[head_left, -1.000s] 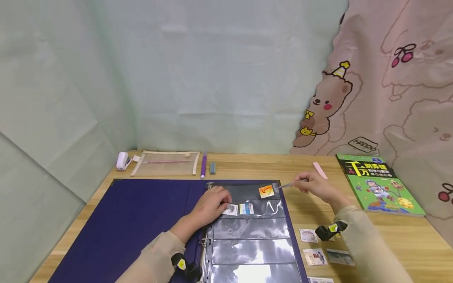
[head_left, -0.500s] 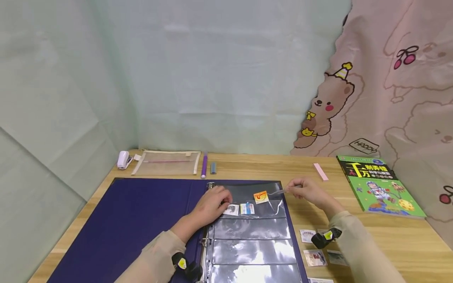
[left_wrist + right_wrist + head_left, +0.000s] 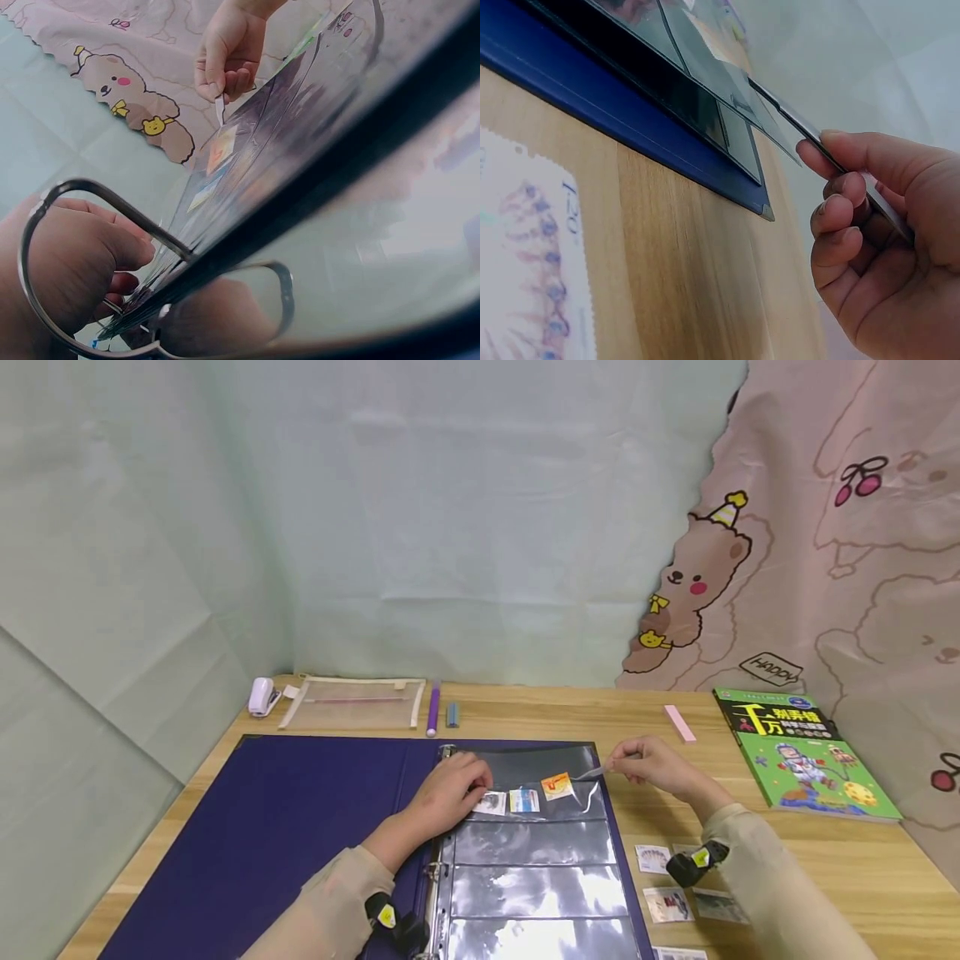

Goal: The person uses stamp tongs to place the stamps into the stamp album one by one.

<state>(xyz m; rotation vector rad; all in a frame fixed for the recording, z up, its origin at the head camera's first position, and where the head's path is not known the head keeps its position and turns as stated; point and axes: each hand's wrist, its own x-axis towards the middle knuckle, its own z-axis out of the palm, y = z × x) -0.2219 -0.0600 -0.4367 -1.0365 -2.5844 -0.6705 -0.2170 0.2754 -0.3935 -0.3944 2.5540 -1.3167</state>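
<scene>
Three stamps lay at the clear pocket page [image 3: 532, 843] of one open binder — the grey stamp [image 3: 491, 803], the blue stamp [image 3: 524, 801] and the orange stamp [image 3: 557, 786] — while at least five loose stamps [image 3: 669, 904] lay on the worktop [image 3: 847, 860] toward its right edge, some partly covered by the right sleeve. The orange stamp, small, squarish and pale along its lower part, sat right of the blue one and slightly higher, in the binder's far right part; whether it was inside a pocket could not be told.

The right hand [image 3: 651, 764] had its grip pinching one pair of slim metal tweezers [image 3: 799, 121], tips at the orange stamp. The left hand [image 3: 450, 789] rested at the page beside the metal rings, fingers bent; whether its grip pinched the film could not be told. The page was glossy plastic, the binder [image 3: 300, 827] smooth navy, the worktop wood-grained.
</scene>
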